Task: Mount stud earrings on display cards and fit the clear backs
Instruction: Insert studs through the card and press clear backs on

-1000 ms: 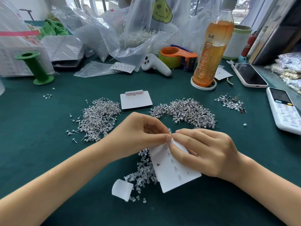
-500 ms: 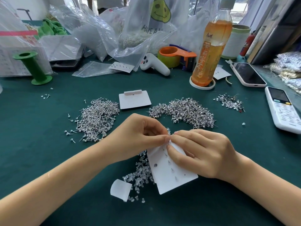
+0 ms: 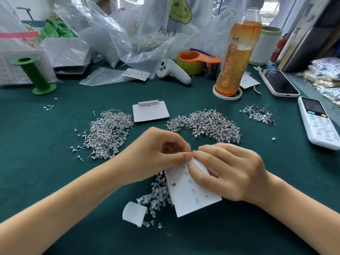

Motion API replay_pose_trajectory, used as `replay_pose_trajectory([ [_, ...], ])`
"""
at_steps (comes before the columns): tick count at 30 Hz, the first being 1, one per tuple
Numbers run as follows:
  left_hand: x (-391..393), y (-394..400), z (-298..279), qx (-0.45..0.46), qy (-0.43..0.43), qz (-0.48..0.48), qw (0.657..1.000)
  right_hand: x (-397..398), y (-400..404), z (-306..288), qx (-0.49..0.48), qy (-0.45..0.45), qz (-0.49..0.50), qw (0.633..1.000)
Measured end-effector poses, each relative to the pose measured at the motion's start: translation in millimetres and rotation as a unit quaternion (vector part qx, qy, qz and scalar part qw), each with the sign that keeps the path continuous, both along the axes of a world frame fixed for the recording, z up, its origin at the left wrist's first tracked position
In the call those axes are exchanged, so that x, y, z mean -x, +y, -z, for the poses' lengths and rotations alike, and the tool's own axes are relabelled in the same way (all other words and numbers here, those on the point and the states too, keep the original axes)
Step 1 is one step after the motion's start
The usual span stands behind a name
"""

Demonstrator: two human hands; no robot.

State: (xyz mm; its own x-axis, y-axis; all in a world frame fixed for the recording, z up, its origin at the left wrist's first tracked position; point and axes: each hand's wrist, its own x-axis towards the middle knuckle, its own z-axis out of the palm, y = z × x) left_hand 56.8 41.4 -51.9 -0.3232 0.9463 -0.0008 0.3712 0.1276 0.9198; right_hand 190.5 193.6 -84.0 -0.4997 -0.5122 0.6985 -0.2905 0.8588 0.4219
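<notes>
— Centre of the table (image 3: pixel 36 181)?
— A display card (image 3: pixel 191 197), held between the left hand (image 3: pixel 156 155) and right hand (image 3: pixel 230 172), over a heap of clear backs (image 3: pixel 156 199).
— Behind them?
— Two stud piles, one left (image 3: pixel 108 133), one right (image 3: pixel 207 124), with a spare card (image 3: pixel 150 112) between.
— Far right?
— A bottle (image 3: pixel 237 57), then a phone (image 3: pixel 278 82), with a remote (image 3: pixel 319 122) nearer the front edge.

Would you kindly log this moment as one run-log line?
left hand: pinching at card top | right hand: holding display card | clear backs: piled beside card
</notes>
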Motion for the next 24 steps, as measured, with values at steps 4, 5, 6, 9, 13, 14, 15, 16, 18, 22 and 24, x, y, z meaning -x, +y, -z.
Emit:
replay_pose_trajectory([
  [4, 1.3, 1.7, -0.8, 0.014, 0.004, -0.012, 1.0, 1.0, 0.1, -3.8, 0.049, -0.038, 0.002, 0.998],
  [5, 2.8, 2.2, -2.2, 0.012, -0.003, -0.022, 1.0, 1.4, -0.8, -4.8, 0.103, -0.066, -0.004, 0.993],
  [6, 4.6, 3.2, -4.2, 0.01, -0.01, -0.041, 0.999, 1.5, -2.8, -7.0, 0.186, -0.097, -0.013, 0.978],
  [9, 9.8, 6.1, -10.8, 0.002, -0.087, -0.116, 0.989, -0.4, -15.3, -17.0, 0.513, -0.159, 0.023, 0.843],
  [13, 6.8, 4.8, -10.9, 0.021, -0.136, -0.085, 0.987, -0.6, -15.9, -25.3, 0.76, -0.228, -0.002, 0.608],
  [14, 5.1, 4.3, -10.1, 0.019, -0.133, -0.074, 0.988, -0.9, -14.2, -27.7, 0.769, -0.243, -0.003, 0.591],
  [15, 4.0, 4.0, -9.2, 0.015, -0.136, -0.068, 0.988, -0.8, -13.2, -29.4, 0.774, -0.26, -0.007, 0.578],
  [16, 3.4, 4.1, -8.4, 0.011, -0.146, -0.068, 0.987, -1.0, -13.2, -30.7, 0.78, -0.275, -0.013, 0.562],
  [18, 2.8, 4.7, -7.4, 0.007, -0.172, -0.075, 0.982, -1.7, -14.5, -31.1, 0.791, -0.301, -0.026, 0.532],
  [22, 1.7, 5.6, -5.8, 0.009, -0.183, -0.079, 0.98, -3.6, -14.4, -31.8, 0.802, -0.326, -0.027, 0.499],
  [24, 1.5, 5.4, -5.1, 0.007, -0.186, -0.083, 0.979, -4.2, -13.7, -31.7, 0.81, -0.335, -0.034, 0.48],
])
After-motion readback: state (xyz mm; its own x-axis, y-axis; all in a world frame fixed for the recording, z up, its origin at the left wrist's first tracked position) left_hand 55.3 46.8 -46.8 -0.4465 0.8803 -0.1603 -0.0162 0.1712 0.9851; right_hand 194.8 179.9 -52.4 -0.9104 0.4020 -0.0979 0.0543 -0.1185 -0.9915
